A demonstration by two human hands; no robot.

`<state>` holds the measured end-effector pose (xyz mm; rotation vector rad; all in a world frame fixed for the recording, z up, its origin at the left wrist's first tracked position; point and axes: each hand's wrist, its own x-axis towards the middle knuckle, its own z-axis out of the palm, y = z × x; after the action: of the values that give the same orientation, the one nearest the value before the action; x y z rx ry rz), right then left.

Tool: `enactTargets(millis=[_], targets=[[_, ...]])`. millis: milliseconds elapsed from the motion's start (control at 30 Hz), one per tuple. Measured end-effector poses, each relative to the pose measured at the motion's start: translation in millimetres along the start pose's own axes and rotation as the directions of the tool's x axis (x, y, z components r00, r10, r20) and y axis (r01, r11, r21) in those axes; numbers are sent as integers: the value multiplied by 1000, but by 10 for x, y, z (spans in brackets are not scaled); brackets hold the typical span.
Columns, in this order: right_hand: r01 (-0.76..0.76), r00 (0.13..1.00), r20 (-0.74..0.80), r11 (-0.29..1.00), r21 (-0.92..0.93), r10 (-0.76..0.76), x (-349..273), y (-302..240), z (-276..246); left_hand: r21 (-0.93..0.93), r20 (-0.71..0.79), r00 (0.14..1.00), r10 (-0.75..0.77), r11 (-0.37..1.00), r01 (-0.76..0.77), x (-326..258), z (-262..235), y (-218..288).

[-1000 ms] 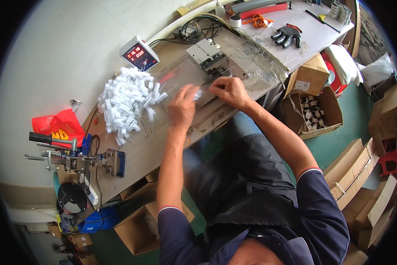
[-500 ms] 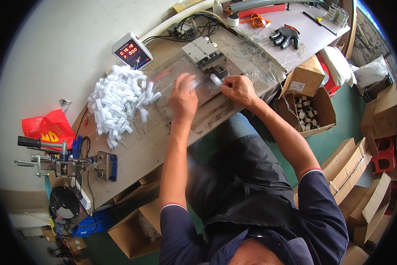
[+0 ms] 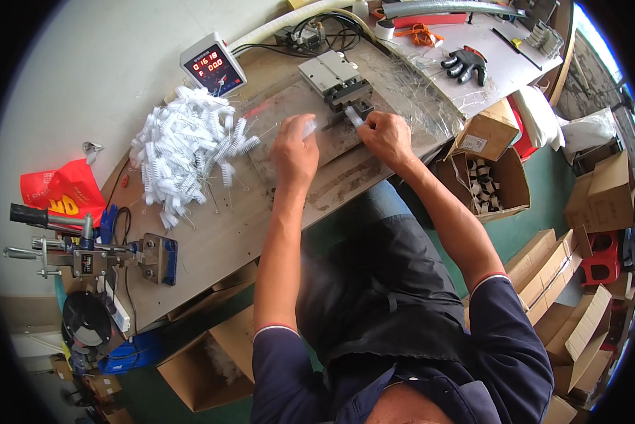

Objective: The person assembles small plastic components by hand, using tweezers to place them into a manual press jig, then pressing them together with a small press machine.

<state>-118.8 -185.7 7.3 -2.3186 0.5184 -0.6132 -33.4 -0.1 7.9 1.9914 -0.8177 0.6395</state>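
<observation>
Left, a pile [image 3: 183, 152] of white brushes lies on the table [image 3: 218, 244]. The left hand [image 3: 295, 150] has its grip closed on a blurred brush [image 3: 309, 128]. The right hand [image 3: 388, 138] pinches another brush [image 3: 353, 114] at the clamp [image 3: 331, 74]. They look light, soft-bristled, with thin, bendable wires; hold by the wire, sparing the bristles.

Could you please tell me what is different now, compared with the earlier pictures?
The right hand has moved to the right, away from the left hand. A white brush now shows plainly in it, beside the metal fixture; whether it was newly taken, I cannot tell. The left hand still holds a blurred white piece. The brush pile and black glove stayed put.
</observation>
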Motion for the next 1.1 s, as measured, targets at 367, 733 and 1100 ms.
enactTargets(millis=[367, 733, 1100], targets=[[-39, 999, -14, 999, 14, 39, -18, -41, 21, 9, -54, 999, -9, 1000, 10, -5, 5, -54], [-71, 995, -67, 997, -5, 71, -60, -108, 50, 29, 4, 999, -32, 999, 32, -10, -4, -16], [-48, 994, -100, 998, -37, 44, -48, -77, 81, 23, 142, 990, -9, 1000, 5, 34, 127, 45]])
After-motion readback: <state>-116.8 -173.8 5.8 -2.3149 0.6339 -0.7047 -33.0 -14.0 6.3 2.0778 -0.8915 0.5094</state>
